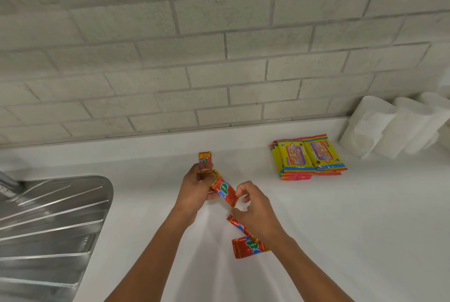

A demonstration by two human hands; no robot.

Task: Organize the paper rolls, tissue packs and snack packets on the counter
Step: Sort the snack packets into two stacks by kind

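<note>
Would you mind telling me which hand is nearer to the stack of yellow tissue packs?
Right. The right hand sits left of and nearer the camera than the yellow tissue packs; the left hand is further left.

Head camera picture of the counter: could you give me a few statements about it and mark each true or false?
1. The left hand holds red snack packets. True.
2. The yellow tissue packs lie in the sink. False: they are stacked on the counter.
3. The paper rolls stand at the right, by the wall. True.
4. The metal drainboard is to the right of the hands. False: it is to their left.
5. The right hand grips a paper roll. False: it pinches the end of a red packet.
</note>
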